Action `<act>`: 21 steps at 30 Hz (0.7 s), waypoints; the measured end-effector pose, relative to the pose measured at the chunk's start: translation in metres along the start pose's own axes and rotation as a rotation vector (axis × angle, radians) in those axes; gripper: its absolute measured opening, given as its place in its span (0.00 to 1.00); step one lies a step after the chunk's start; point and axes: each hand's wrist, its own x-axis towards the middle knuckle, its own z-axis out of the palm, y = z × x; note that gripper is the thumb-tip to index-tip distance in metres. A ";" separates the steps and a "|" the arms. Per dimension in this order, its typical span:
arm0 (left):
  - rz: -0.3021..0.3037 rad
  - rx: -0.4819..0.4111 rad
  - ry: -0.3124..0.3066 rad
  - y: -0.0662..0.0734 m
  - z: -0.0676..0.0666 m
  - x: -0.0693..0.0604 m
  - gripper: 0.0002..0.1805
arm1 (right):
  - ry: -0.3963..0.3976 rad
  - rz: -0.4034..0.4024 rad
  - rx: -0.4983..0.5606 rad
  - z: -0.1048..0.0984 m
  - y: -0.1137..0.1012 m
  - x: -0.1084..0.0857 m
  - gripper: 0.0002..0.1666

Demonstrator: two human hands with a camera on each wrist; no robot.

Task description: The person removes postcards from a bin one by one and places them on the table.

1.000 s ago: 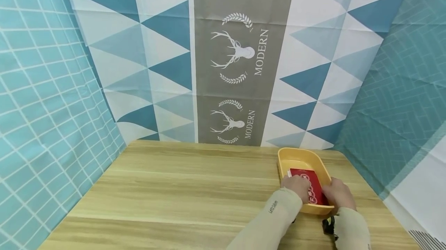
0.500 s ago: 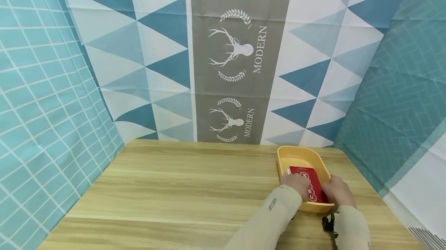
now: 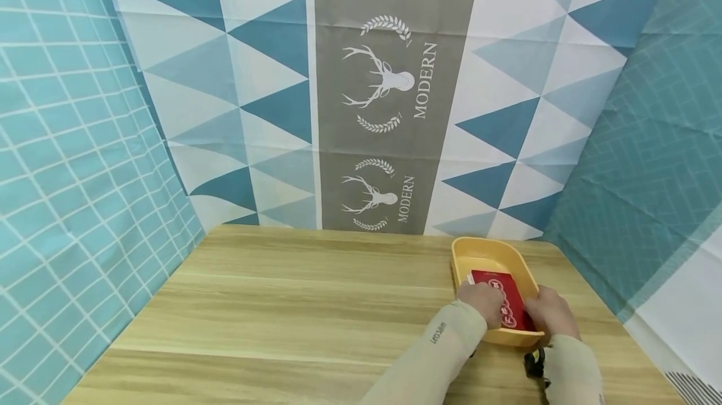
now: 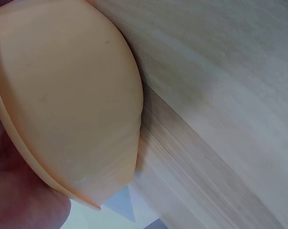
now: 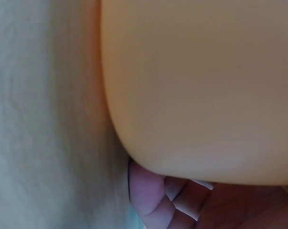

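Observation:
A yellow tray (image 3: pixel 479 247) stands at the right of the table, a red box (image 3: pixel 510 305) with white print lying in it. Over the tray's left rim, my left hand (image 3: pixel 482 303) has its bent fingers at the box's left part, fingertips hidden; in the left wrist view that hand (image 4: pixel 26 191) is beyond the rim of the tray (image 4: pixel 81 95). My right hand (image 3: pixel 554 312) grips the tray's right wall near the front corner. In the right wrist view, curled fingers (image 5: pixel 148 188) of it lie against the outside of the tray (image 5: pixel 201 95).
The wooden table (image 3: pixel 254 305) extends to the left of the tray. Behind it hangs a patterned cloth (image 3: pixel 383 110), with tile-patterned sheets at the left (image 3: pixel 68 142) and right (image 3: pixel 648 173). A dark strap (image 3: pixel 534 362) is at my right wrist.

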 end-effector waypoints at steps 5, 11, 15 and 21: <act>0.032 0.043 0.009 -0.001 0.005 -0.001 0.05 | 0.024 -0.053 -0.058 -0.001 0.001 -0.001 0.22; 0.080 0.036 0.072 -0.005 0.009 -0.003 0.08 | 0.025 -0.033 -0.051 -0.001 0.001 -0.002 0.23; 0.106 -0.006 0.121 -0.010 0.010 -0.006 0.09 | 0.017 -0.026 -0.045 0.001 0.004 0.000 0.23; 0.105 -0.119 0.236 -0.018 0.010 -0.007 0.12 | 0.014 -0.039 -0.061 0.000 0.002 -0.001 0.23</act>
